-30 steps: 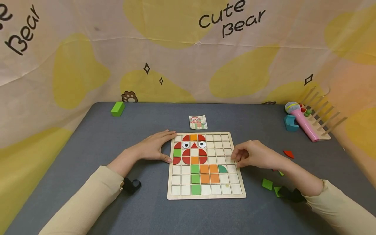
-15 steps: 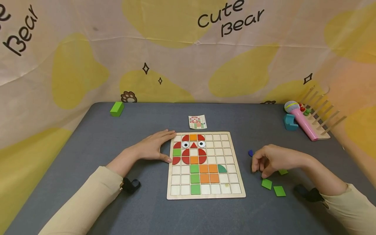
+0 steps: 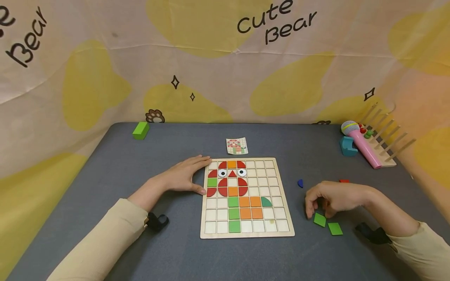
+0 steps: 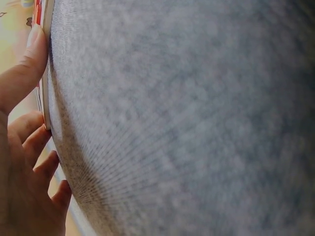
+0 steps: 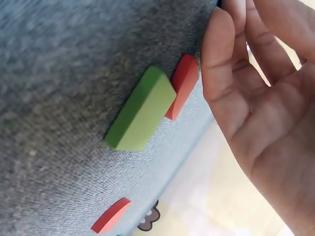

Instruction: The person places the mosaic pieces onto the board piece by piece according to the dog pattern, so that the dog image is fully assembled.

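My left hand [image 3: 183,174] rests along the left edge of a wooden grid board [image 3: 212,235]. In the left wrist view its thumb [image 4: 30,64] and fingertips touch the board's side. Red, orange and green tiles and two eye pieces form a picture in the grid. To the right of the board, my right hand [image 3: 334,197] is low over the table with fingers bent downward, nothing visible in them. A green tile [image 3: 319,219] lies just under its fingertips, with another green tile [image 3: 335,229] nearer. The right wrist view shows a green tile [image 5: 140,110] against a red piece [image 5: 183,86].
A small blue piece [image 3: 300,183] and a red piece [image 3: 344,181] lie around the right hand. Behind the board is a picture card [image 3: 237,146]. A pink toy microphone [image 3: 363,146], a teal block [image 3: 348,146] and a pegged rack [image 3: 388,160] stand back right; a green block [image 3: 141,130] back left.
My right hand has left the board's right edge and moved right and nearer, down to the loose tiles, uncovering the blue piece. The left hand has stayed on the board.
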Available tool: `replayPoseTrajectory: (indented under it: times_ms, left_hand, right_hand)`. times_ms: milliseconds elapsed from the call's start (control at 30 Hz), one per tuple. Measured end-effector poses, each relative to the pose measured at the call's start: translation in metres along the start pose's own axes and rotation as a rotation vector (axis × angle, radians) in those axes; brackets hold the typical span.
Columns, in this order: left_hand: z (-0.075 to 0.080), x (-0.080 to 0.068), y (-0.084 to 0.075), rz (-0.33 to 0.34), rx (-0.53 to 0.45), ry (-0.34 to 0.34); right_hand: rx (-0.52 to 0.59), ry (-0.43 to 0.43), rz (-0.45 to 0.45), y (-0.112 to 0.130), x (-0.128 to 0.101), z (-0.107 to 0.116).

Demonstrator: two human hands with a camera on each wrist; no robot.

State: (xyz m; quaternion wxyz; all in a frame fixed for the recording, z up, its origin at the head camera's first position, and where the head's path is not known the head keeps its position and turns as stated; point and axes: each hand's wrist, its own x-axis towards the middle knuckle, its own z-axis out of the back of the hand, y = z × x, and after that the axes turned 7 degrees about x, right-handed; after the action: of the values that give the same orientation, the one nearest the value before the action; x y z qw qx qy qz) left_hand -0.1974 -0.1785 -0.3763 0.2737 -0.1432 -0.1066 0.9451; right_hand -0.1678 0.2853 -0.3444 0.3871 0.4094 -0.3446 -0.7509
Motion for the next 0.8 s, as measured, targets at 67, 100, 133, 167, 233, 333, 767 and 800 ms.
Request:
replayPoseTrajectory:
  times_ms: [67, 100, 133, 167, 233, 333, 767, 800]
  left_hand:
    - [0.0, 0.0, 0.0, 0.001, 0.002, 0.001]
    - [0.0, 0.0, 0.0, 0.003, 0.003, 0.002]
    - [0.0, 0.0, 0.0, 0.005, 0.003, 0.003]
    - [0.0, 0.001, 0.0, 0.006, 0.003, 0.004]
    - [0.0, 0.001, 0.0, 0.008, 0.004, 0.005]
    - [-0.001, 0.001, 0.0, 0.008, 0.003, 0.004]
    - [0.0, 0.0, 0.0, -0.002, -0.007, 0.0]
    - [0.0, 0.0, 0.0, -0.004, -0.006, 0.001]
  right_hand:
    - [-0.02, 0.005, 0.008, -0.002, 0.0, -0.001]
    - [-0.031, 0.007, 0.014, -0.002, 0.0, -0.002]
    - [-0.04, 0.007, 0.02, -0.003, 0.0, -0.002]
    - [-0.049, 0.007, 0.028, -0.003, 0.0, -0.003]
    - [-0.071, 0.003, 0.046, -0.004, 0.001, -0.004]
    - [-0.097, -0.008, 0.067, -0.003, 0.003, -0.006]
    - [-0.125, -0.151, 0.016, -0.002, 0.01, -0.008]
    - [-0.126, -0.16, 0.015, -0.002, 0.011, -0.008]
